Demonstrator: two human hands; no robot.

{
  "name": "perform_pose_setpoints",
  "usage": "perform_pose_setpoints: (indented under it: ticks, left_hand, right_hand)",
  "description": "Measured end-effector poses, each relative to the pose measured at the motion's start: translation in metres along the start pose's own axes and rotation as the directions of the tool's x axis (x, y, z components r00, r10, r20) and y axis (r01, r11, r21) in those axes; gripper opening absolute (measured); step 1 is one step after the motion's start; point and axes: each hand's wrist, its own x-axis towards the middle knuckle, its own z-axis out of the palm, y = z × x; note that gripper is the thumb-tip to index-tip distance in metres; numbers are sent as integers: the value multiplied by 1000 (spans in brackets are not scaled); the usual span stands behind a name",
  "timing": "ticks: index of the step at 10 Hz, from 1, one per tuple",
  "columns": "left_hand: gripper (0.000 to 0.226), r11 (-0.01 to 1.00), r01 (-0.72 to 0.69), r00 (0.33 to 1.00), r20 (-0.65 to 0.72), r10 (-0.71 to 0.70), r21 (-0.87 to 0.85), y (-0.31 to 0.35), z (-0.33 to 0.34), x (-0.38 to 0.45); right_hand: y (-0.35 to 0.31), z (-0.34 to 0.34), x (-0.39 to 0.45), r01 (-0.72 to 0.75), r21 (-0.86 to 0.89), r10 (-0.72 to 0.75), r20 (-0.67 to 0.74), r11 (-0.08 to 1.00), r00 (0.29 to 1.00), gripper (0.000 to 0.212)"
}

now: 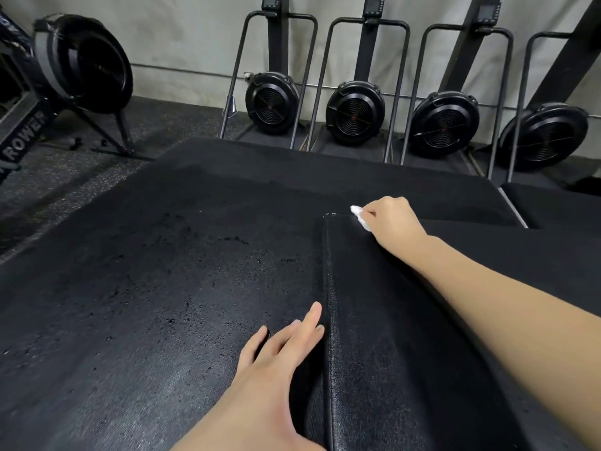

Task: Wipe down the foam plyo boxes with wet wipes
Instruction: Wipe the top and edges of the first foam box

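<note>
The person leans over two black foam plyo boxes that stand side by side and touch along a long seam. The left plyo box (146, 271) fills most of the view; its textured top carries dark damp patches and small specks. The right plyo box (406, 320) stands a little higher, and its rounded edge runs from the bottom of the view up to its far corner.

The right hand (392, 222) reaches to that far corner. Its fingers are curled and pinch a small white wet wipe (361, 218), which is pressed on the corner of the right box.

The left hand (279, 349) lies flat on the top of the left box, just beside the seam. Its fingers are straight and a little spread, and the fingertips touch the side of the right box.

Behind the boxes, four rowing machines (354, 112) stand upright against the pale wall (182, 34), their black flywheels near the speckled rubber floor (58, 190). Another rower (81, 66) stands at the far left.
</note>
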Motion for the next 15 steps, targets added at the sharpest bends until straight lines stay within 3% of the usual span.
perform_pose_setpoints:
  ticks: [1,2,3,4,5,7,8,9,10,12,13,15]
  left_hand:
    - [133,993,98,988,129,-89,-64,14,-16,0]
    - [134,977,133,982,153,-108,-166,23,-26,-2]
    - [134,939,174,984,98,-151,-296,24,-32,-9]
    - [116,880,156,986,22,-164,-449,21,-40,-18]
    - [102,854,98,981,-96,-169,-510,13,-38,-22]
    - [94,825,70,964,-176,-201,-560,13,-35,-28]
    - [88,830,69,945,-229,-232,-554,14,-33,-26]
    - [81,837,75,927,-272,-259,-542,11,-31,-26]
    - [76,838,84,922,-278,-271,-539,11,-29,-25]
    - [75,834,55,912,-313,-266,-548,9,-31,-23]
    - [75,833,52,901,-334,-277,-552,8,-31,-22]
    - [60,849,73,894,-344,-289,-524,5,-25,-25]
  right_hand:
    - [-19,10,7,66,17,-67,52,998,996,48]
    - [-43,20,11,186,14,-186,125,982,975,49]
    - [-60,25,11,289,-83,-265,224,954,938,50]
    - [-78,19,13,383,-404,-220,393,831,893,30]
    - [-100,9,7,452,-510,-170,505,732,846,17]
    - [-123,3,-25,608,-553,-129,670,569,731,17]
    - [-120,1,-28,630,-538,-152,680,560,717,27]
    - [-119,2,-14,597,-575,-161,632,560,758,33]
    - [-117,11,-11,629,-638,-183,623,444,760,23]
    - [-124,-7,-64,743,-573,-260,702,347,663,17]
    - [-129,-18,-110,810,-465,-343,741,356,577,15]
    - [-116,-19,-176,837,-262,-500,702,481,507,19]
